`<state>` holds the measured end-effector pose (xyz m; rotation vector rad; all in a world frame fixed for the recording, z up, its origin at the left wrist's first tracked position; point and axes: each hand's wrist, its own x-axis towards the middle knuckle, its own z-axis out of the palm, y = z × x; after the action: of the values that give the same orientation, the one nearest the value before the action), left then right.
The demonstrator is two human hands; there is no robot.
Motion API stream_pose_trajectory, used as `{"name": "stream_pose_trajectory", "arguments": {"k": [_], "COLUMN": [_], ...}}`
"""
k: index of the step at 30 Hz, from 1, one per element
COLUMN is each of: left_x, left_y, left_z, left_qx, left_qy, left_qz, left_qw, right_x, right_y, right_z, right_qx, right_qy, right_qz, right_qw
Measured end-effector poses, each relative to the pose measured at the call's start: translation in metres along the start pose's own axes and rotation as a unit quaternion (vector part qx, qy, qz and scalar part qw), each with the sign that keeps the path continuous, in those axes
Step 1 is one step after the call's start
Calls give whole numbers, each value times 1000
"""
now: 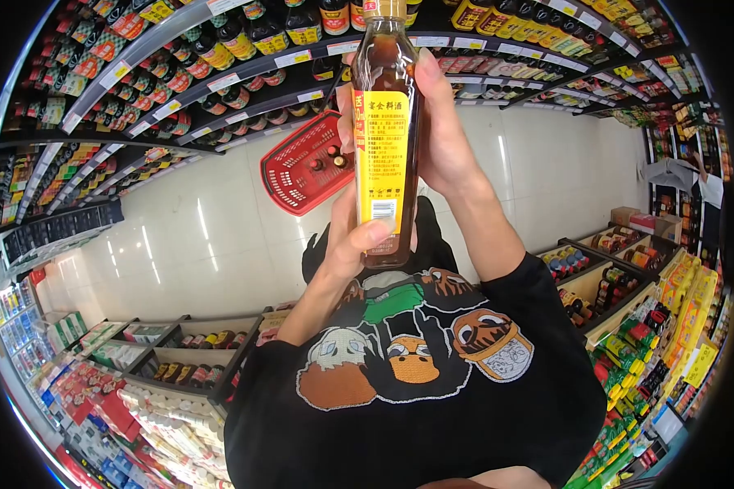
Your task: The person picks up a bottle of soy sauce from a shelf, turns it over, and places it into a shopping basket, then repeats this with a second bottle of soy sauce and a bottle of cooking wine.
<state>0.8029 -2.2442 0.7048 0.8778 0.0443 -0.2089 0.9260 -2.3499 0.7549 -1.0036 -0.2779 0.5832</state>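
A tall glass bottle of cooking wine is held upright in front of my chest, its yellow printed back label and barcode facing me. The liquid inside is dark brown, and the gold cap touches the top edge of the view. My left hand grips the lower part, thumb across the label near the barcode. Around the upper part wraps my right hand, with its fingertips showing on the bottle's left side. Beyond the bottle, a red shopping basket rests on the floor with a few dark bottles in it.
Shelves of sauce bottles curve across the front, with price tags along their edges. Pale tiled floor lies below. Behind me are low display bins at left and stacked green and yellow packs at right. Another person's sleeve shows far right.
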Motion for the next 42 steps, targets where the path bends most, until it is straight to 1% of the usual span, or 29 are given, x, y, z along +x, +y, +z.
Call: {"name": "stream_pose_trajectory", "arguments": {"k": [2, 5, 7, 8, 13, 17, 19, 22, 23, 25, 26, 28, 29, 32, 42], "left_x": [0, 0, 0, 0, -1, -1, 0, -1, -2, -3, -3, -3, -4, -3, -4], "left_y": [0, -2, -2, -1, 1, 1, 0, 3, 4, 6, 7, 8, 7, 6, 12], "left_z": [0, 0, 1, 1, -1, -2, -5, -2, -1, -1, -1, -2, -3, -3, -6], "left_qx": [-1, -19, 12, 12, 20, 25, 92, 82, 82, 24, 24, -26, -24, -31, -14], "left_qy": [4, 2, 21, 21, 15, 31, 44, 49, 49, 33, 34, 15, 16, 17, 29], "left_qz": [-1, 1, 6, 6, 3, 7, 32, 40, 38, 0, -1, -5, -6, -6, -3], "left_qw": [1000, 1000, 1000, 1000, 1000, 999, 994, 995, 995, 999, 999, 1000, 1000, 999, 999], "right_x": [0, 3, 4, 4, 5, 7, 9, 11, 12, 12, 13, 14, 14, 16, 17], "right_y": [-1, 5, 5, 6, 10, 11, 11, 11, 10, 5, 5, 5, 5, 6, 5], "right_z": [1, 2, 4, 6, 8, 8, 7, 6, 6, 11, 11, 10, 10, 10, 15], "right_qx": [56, 64, 80, 96, 92, 80, 86, 97, 78, 29, 30, -52, -61, -76, -68], "right_qy": [13, 17, 19, 22, 35, 9, 1, -19, -9, 24, 24, 52, 51, 47, 45], "right_qz": [-6, -26, -31, -37, -39, -57, -61, -60, -62, -65, -65, -19, -26, -41, -33], "right_qw": [998, 997, 996, 994, 994, 995, 994, 993, 995, 997, 997, 997, 996, 995, 996]}}
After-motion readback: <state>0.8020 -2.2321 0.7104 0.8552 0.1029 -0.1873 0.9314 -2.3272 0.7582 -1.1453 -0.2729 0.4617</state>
